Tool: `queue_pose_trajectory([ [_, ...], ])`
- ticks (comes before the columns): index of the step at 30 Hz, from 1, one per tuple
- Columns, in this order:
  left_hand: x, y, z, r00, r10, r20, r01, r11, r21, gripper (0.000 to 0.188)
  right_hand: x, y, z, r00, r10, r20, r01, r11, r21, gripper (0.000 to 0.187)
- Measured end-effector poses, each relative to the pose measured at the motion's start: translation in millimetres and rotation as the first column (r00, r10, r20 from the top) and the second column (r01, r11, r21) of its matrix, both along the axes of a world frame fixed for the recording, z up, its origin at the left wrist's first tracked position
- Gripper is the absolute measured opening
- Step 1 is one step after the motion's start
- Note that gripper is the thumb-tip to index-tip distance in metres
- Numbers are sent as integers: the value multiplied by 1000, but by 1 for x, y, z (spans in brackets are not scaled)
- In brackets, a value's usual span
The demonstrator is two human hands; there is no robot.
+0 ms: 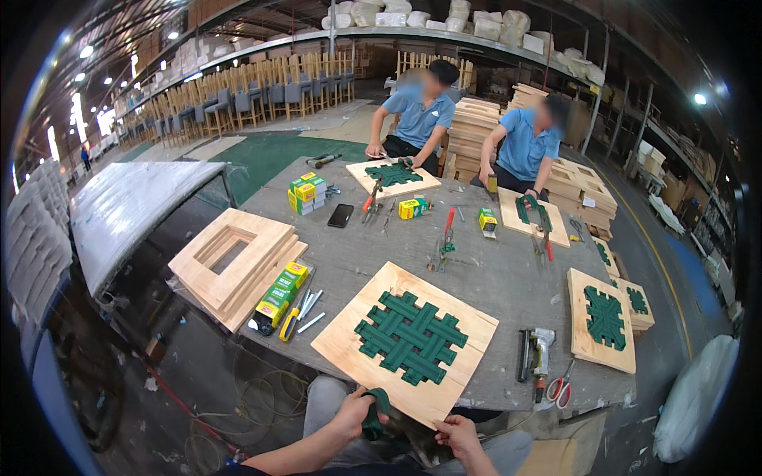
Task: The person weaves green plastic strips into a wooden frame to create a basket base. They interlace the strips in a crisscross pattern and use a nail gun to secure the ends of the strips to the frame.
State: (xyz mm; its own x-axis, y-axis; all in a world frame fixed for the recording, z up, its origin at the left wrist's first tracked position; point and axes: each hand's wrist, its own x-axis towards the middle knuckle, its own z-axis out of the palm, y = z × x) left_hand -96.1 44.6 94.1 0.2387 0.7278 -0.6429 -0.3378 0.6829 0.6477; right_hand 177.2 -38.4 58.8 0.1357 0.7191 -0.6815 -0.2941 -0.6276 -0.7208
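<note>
In front of me a square wooden board (pixel 349 339) lies turned on the table, its near corner jutting past the edge toward me. Flat green webbing strips (pixel 413 337) are woven across its middle, their short ends sticking out all round. My left hand (pixel 355 414) is closed around a loop of green webbing strap (pixel 376 414), just below the board's near left edge. At the near corner, my right hand (pixel 458 436) pinches the wood between thumb and fingers.
Left stand stacked wooden frames (pixel 186 266), staple boxes (pixel 284 287) and a yellow utility knife (pixel 290 324). Right are a staple gun (pixel 541 353), red-handled scissors (pixel 560 390) and a webbed board (pixel 583 325). Across the grey table (pixel 492 285), two people work on boards; a phone (pixel 340 215) and clamps lie between.
</note>
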Motion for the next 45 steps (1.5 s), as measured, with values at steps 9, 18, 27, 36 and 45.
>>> queue_pose_trajectory([
  [9, 0, -24, 21, 990, -141, 4, 141, 987, -84, 35, -40, 17, -5, 999, 47, 2, -47, 999, 2, 21],
  [18, 0, 45, 8, 728, 79, -681, 461, 679, 572, 45, -46, 23, -1, 999, 47, -5, -46, 997, 67, 21],
  [27, 11, 183, -6, 199, 269, -942, 908, 311, 281, 54, -6, 17, -28, 952, 191, 239, -220, 970, 101, 27],
  [36, 13, 194, -30, 164, 391, -906, 933, 236, 271, 58, 71, 211, 157, 256, 539, 803, -741, 642, -195, 39],
  [45, 17, 205, -19, 172, 287, -942, 941, 234, 243, 67, 57, 573, 152, -34, -156, 987, -780, 621, 71, 72],
])
